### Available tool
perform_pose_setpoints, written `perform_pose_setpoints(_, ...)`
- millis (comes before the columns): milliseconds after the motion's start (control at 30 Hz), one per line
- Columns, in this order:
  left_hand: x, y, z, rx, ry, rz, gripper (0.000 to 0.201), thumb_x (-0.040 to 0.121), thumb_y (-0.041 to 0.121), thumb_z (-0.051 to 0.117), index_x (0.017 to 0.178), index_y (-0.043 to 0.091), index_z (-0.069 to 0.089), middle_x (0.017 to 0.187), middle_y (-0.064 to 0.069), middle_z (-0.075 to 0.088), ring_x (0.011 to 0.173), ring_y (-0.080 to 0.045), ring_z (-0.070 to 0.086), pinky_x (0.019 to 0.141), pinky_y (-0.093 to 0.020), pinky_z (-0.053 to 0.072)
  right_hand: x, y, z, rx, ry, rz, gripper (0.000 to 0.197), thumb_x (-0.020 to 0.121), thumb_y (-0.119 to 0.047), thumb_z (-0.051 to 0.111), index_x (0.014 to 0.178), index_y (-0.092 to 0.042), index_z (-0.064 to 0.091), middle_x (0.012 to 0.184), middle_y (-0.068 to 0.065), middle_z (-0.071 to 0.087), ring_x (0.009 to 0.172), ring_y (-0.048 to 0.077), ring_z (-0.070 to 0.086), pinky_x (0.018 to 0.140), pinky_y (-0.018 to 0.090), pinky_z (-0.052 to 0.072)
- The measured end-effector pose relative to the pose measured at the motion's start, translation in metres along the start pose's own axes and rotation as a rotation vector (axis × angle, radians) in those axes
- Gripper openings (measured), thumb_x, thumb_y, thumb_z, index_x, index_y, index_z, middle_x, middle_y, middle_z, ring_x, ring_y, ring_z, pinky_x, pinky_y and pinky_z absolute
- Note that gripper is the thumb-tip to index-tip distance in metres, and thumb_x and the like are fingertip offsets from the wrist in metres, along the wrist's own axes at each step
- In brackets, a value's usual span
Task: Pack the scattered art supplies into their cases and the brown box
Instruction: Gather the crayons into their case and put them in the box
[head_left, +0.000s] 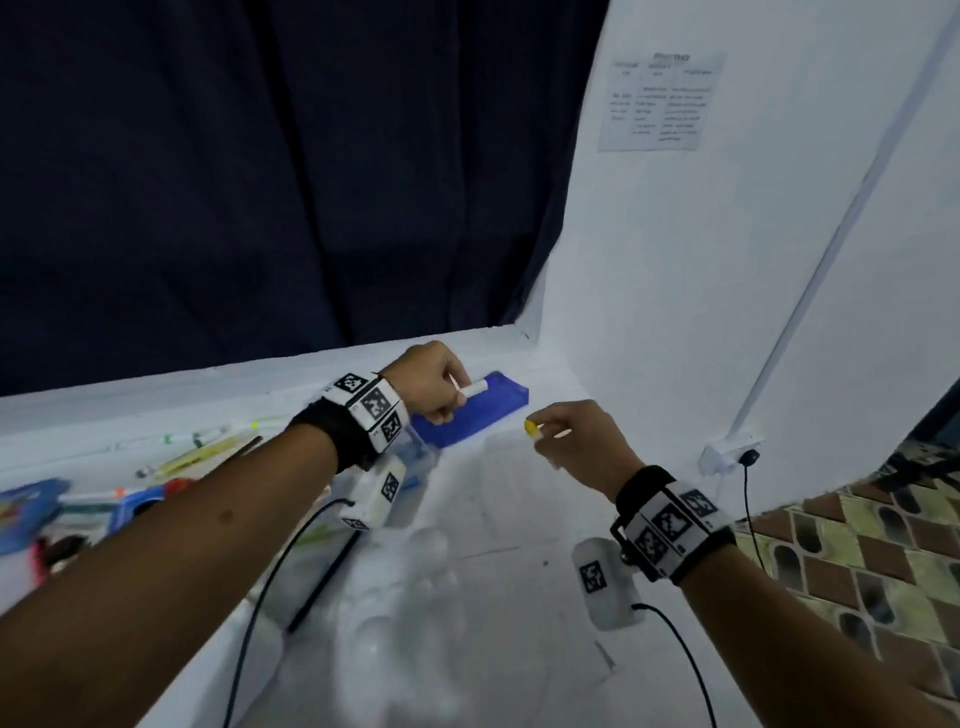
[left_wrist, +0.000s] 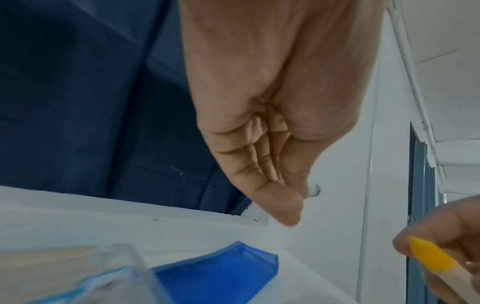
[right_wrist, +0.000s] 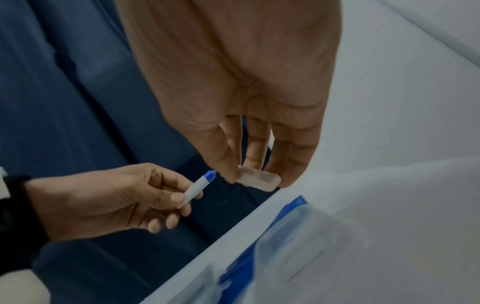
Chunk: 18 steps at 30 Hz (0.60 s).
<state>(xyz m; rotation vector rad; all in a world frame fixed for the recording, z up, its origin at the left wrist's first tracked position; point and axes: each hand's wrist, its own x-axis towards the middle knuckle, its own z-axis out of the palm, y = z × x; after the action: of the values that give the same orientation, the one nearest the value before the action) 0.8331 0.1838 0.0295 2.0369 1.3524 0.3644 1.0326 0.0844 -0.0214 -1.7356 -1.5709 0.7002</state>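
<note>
My left hand (head_left: 451, 399) grips a white marker (head_left: 475, 387) above the blue case lid (head_left: 470, 418) at the table's far edge. The right wrist view shows this marker (right_wrist: 198, 186) uncapped, its blue tip pointing at my right hand (right_wrist: 255, 179). My right hand (head_left: 545, 434), a short way to the right, pinches a small clear cap with a yellow end (head_left: 531, 427) between thumb and fingers. That cap (right_wrist: 259, 181) sits just beyond the marker tip, with a small gap between them. The left wrist view catches the yellow end of the cap (left_wrist: 431, 257) and the blue lid (left_wrist: 221, 277).
Loose markers and pencils (head_left: 208, 441) lie at the left of the white table (head_left: 493, 597), with blue packs (head_left: 31, 509) beyond them. A clear case (head_left: 410, 462) sits under my left wrist. A wall socket (head_left: 732, 451) with a black cable is at the right, and a dark curtain hangs behind.
</note>
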Motion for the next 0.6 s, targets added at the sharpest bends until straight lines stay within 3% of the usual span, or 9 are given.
perform_pose_setpoints(100,-0.061,-0.015,-0.001,-0.043,0.018,-0.051,0.011,0.078,0.000,0.065,0.088,0.001,0.063,0.069,-0.017,0.071,0.049,-0.018,0.065,0.048,-0.024,0.052,-0.034,-0.022,0.024,0.075,-0.023,-0.010,0.012,0.078,-0.004,0.066,0.082,-0.013,0.073,0.060,-0.007,0.061,0.054,0.012,0.056,0.060,0.024,0.049)
perform_pose_setpoints(167,-0.099,-0.025,0.001,-0.118,0.054,-0.072,0.008,0.078,0.002,0.064,0.080,0.005,0.058,0.071,-0.017,0.071,0.051,-0.020,0.067,0.046,-0.024,0.050,-0.055,-0.036,0.039,0.107,-0.053,-0.022,0.009,0.077,-0.002,0.066,0.078,-0.009,0.071,0.055,-0.003,0.061,0.050,0.016,0.057,0.059,0.029,0.051)
perform_pose_setpoints(300,-0.170,-0.047,0.002,-0.182,0.055,-0.084,0.011,0.079,0.002,0.067,0.076,0.007,0.058,0.072,-0.017,0.071,0.059,-0.020,0.069,0.051,-0.026,0.054,-0.095,-0.060,0.072,0.211,-0.086,0.002,0.010,0.076,-0.001,0.071,0.086,-0.004,0.070,0.064,0.006,0.065,0.059,0.022,0.062,0.068,0.042,0.059)
perform_pose_setpoints(400,-0.218,-0.069,-0.002,-0.228,0.066,-0.100,0.016,0.077,0.003,0.076,0.076,0.007,0.061,0.069,-0.012,0.071,0.062,-0.020,0.069,0.052,-0.026,0.053,-0.127,-0.079,0.099,0.296,-0.137,0.019,0.014,0.077,0.000,0.075,0.091,-0.002,0.070,0.068,0.012,0.066,0.061,0.022,0.062,0.067,0.042,0.060)
perform_pose_setpoints(500,-0.262,-0.090,-0.002,-0.275,0.060,-0.134,0.020,0.078,0.008,0.079,0.092,0.005,0.065,0.073,-0.015,0.073,0.067,-0.024,0.070,0.057,-0.028,0.056,-0.160,-0.095,0.124,0.359,-0.192,0.060,0.016,0.078,0.000,0.075,0.093,0.001,0.070,0.073,0.017,0.068,0.064,0.023,0.062,0.068,0.041,0.059)
perform_pose_setpoints(600,-0.297,-0.107,0.000,-0.315,0.056,-0.130,0.047,0.081,0.007,0.077,0.123,0.019,0.057,0.075,-0.017,0.073,0.073,-0.029,0.071,0.061,-0.032,0.059,-0.188,-0.103,0.146,0.353,-0.217,0.092,0.011,0.077,-0.002,0.075,0.086,-0.005,0.072,0.075,0.018,0.069,0.065,0.022,0.062,0.068,0.042,0.059)
